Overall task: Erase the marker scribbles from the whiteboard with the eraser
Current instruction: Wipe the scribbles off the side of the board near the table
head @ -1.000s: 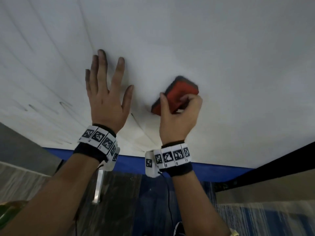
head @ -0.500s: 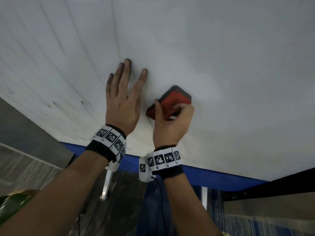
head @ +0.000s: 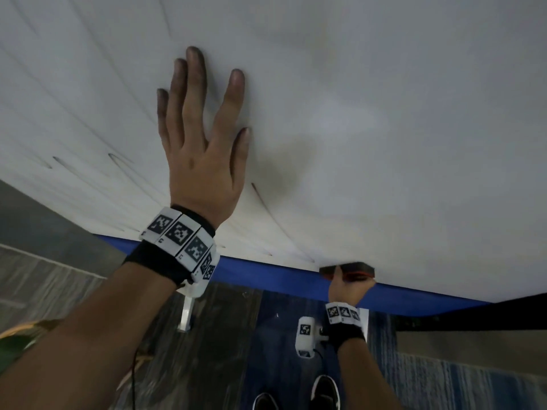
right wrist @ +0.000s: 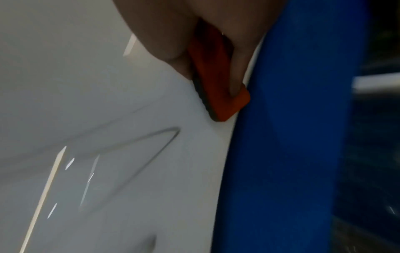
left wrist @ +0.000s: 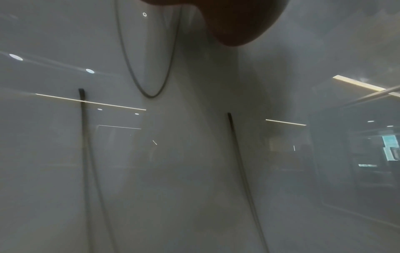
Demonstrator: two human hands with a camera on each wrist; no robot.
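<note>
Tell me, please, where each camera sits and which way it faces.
Head: worn high, looking at the whiteboard; left hand flat, right hand gripping the eraser.
Left wrist: along the board at marker lines; the hand's edge shows.
Right wrist: fingers on eraser beside the blue frame.
Shared: whiteboard, eraser.

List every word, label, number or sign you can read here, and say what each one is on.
No readable text anywhere.
Left wristband: black-and-white coded squares, plus tiny marks too small to read.
Right wristband: coded squares only.
Whiteboard: only marker scribbles, loops and lines, no letters.
</note>
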